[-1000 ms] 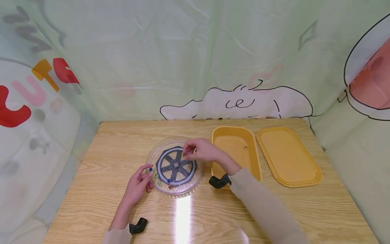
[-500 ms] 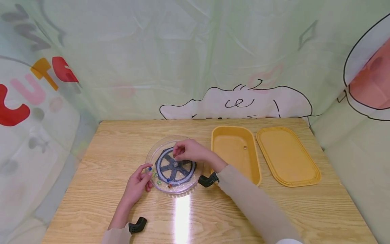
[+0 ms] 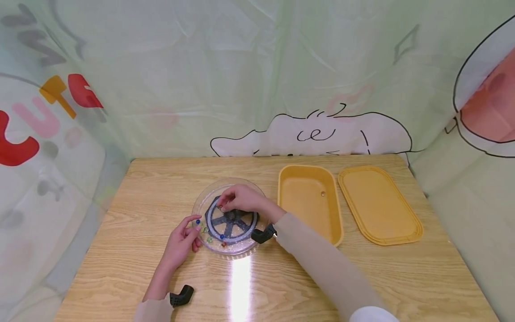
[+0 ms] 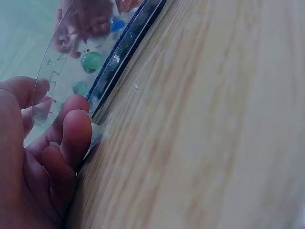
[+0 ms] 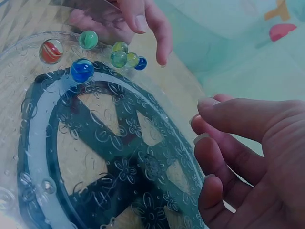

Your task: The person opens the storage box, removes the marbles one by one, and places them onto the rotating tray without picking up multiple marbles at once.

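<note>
A clear round tray (image 3: 241, 248) with a raised flower pattern lies on the table, and a dark wheel-like shape with a pale ring (image 5: 43, 148) shows through it. Several glass marbles, including a red-orange one (image 5: 51, 51), a blue one (image 5: 82, 70) and a green one (image 4: 91, 62), sit near its left and front rim. My left hand (image 3: 182, 241) holds that rim between thumb and fingers. Over the tray's back left part, my right hand (image 3: 241, 198) pinches a small marble in its fingertips; the fingers mostly hide it.
To the right stands a yellow plastic bin (image 3: 310, 214) with one small marble (image 3: 323, 194) inside. Its flat yellow lid (image 3: 380, 205) lies farther right on the wooden table (image 3: 141, 192). A printed curtain (image 3: 181, 89) hangs behind the table and along both sides.
My right hand has moved left across the tray with the pinched marble. The left hand stays at the rim, and the marbles on the tray have not moved.
</note>
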`<state>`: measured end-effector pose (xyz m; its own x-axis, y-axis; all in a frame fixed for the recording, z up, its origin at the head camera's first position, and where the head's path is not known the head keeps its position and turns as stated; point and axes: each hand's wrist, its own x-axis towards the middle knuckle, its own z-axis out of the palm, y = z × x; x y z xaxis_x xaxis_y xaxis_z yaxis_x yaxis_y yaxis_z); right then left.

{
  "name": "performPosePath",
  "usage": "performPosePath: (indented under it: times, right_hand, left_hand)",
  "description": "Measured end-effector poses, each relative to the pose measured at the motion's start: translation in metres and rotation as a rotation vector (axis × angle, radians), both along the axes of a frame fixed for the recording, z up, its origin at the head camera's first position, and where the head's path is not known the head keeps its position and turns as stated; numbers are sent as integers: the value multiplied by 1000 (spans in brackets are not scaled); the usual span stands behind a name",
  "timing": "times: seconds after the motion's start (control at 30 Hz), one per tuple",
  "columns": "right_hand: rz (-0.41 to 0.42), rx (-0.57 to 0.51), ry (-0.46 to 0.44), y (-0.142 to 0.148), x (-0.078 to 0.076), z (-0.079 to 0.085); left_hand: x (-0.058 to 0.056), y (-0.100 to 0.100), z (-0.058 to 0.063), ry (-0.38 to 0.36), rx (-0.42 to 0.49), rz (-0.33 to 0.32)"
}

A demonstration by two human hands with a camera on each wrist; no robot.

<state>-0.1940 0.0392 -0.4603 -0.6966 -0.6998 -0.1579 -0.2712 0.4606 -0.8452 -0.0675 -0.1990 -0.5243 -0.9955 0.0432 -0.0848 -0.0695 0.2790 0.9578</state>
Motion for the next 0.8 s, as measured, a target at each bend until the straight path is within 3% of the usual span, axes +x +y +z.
performPosePath:
  times: [0.27,0.8]
  right_hand:
    - [25,-12,-62,-2,-2,-7]
    - [62,-22,-75,2,-2,-10]
  left_hand:
    - [0,-1,-1,16,4,-12]
    - [-1,-1,-2,12,-22,-8]
